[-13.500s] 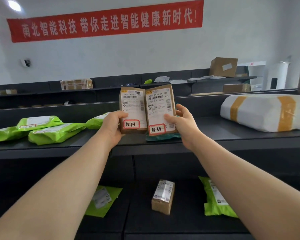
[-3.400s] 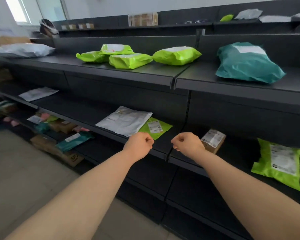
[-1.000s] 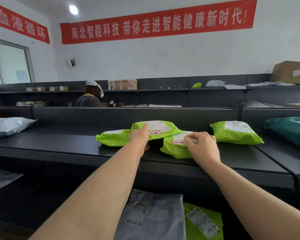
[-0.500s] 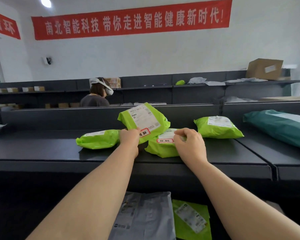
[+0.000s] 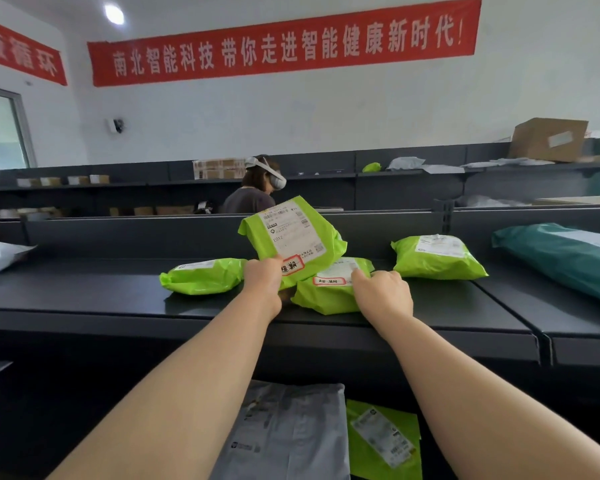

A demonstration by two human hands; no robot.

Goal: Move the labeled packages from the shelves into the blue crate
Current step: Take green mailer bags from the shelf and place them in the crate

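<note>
Head view.
- L hand (image 5: 262,282): grips raised green mailer (image 5: 291,233) at its lower edge; mailer tilted, label twd camera, lifted off the top shelf (image 5: 84,292).
- R hand (image 5: 383,292): fingers curled onto flat green mailer (image 5: 326,294), which lies on the shelf.
- Far-left green mailer (image 5: 201,280) and far-right green mailer (image 5: 437,258): on the shelf, untouched.

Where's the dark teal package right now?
Head view: the teal package lies at the far right on the top shelf, just right of the rightmost green package.

lime-green packages (image 5: 291,237) with white labels, dark grey shelf (image 5: 84,292), red banner (image 5: 284,43)
</note>
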